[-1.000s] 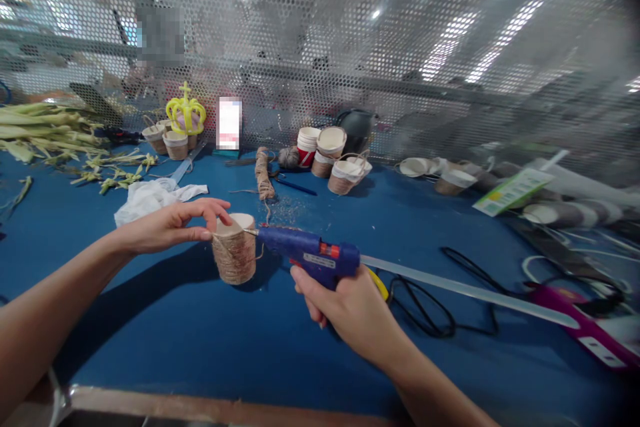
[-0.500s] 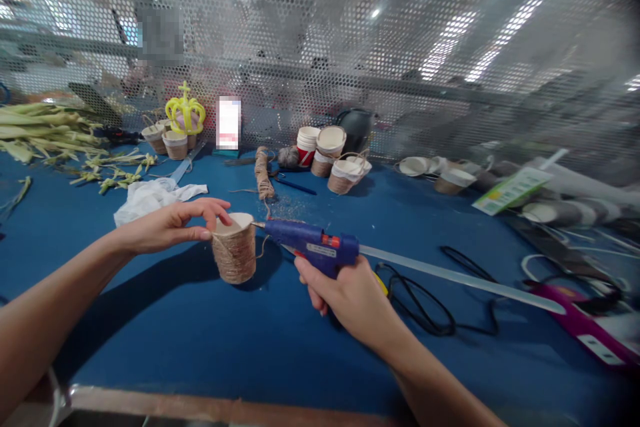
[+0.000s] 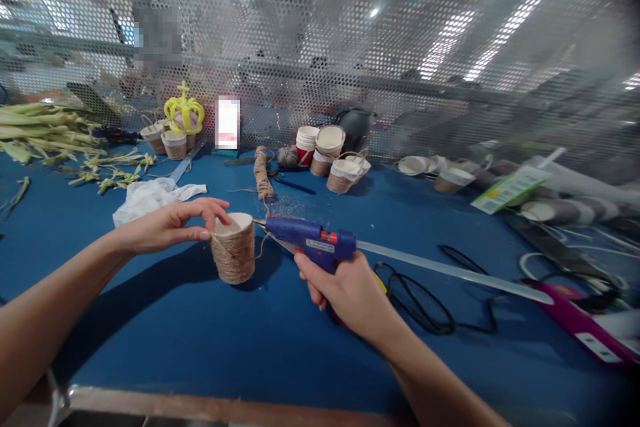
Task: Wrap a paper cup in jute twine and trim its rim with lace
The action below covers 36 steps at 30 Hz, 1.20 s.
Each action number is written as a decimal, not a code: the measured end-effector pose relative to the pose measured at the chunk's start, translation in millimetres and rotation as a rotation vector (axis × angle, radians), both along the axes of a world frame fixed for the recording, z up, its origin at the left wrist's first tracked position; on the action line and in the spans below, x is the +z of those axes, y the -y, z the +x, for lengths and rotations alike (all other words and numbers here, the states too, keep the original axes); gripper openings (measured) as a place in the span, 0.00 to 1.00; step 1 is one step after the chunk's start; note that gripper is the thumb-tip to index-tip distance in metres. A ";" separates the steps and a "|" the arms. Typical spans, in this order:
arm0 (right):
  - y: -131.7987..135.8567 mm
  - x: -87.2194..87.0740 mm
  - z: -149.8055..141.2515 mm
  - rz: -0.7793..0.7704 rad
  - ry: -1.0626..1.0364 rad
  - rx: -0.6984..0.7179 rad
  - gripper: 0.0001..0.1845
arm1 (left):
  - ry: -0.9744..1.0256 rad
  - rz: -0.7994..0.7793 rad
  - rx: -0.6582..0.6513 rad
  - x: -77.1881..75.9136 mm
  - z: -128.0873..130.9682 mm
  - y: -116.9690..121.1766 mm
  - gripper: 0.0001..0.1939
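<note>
A paper cup (image 3: 233, 255) wrapped in brown twine stands slightly tilted on the blue table. My left hand (image 3: 197, 221) pinches its rim on the left, thumb outside and fingers over the opening. My right hand (image 3: 345, 287) is wrapped round the handle of a blue glue gun (image 3: 300, 238). Its metal nozzle points left, close to the cup's right rim; I cannot tell if it touches. A long clear glue stick (image 3: 450, 271) juts from the gun's back. Loose twine hangs at the cup's right side and runs toward a twine bundle (image 3: 263, 173) behind it.
Behind stand several twine-wrapped cups (image 3: 341, 175), a yellow crown-shaped piece (image 3: 184, 110) and a phone (image 3: 227, 123). White cloth (image 3: 150, 199) and corn husks (image 3: 45, 125) lie left. A black cable (image 3: 425, 320) and a purple power strip (image 3: 585, 323) lie right. Perforated metal (image 3: 300, 33) closes the back.
The glue gun and my right hand have shifted very slightly left. My left hand and the cup stay practically where they were.
</note>
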State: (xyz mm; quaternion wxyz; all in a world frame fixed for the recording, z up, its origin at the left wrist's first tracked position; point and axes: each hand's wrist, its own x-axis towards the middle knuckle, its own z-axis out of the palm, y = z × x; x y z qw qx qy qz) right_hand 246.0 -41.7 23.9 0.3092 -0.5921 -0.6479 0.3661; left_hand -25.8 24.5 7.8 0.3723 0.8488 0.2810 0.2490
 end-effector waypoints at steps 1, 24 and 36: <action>0.5 0.4 -0.1 0.000 0.001 0.001 0.21 | 0.001 0.002 0.001 0.1 0.1 0.0 0.10; 8.8 1.3 -1.9 -0.023 -0.049 0.037 0.18 | 0.026 0.003 0.005 -2.1 -0.3 -1.6 0.09; 11.5 3.9 -8.4 -0.048 -0.087 0.021 0.14 | 0.020 -0.018 0.016 -3.2 -0.8 -1.2 0.09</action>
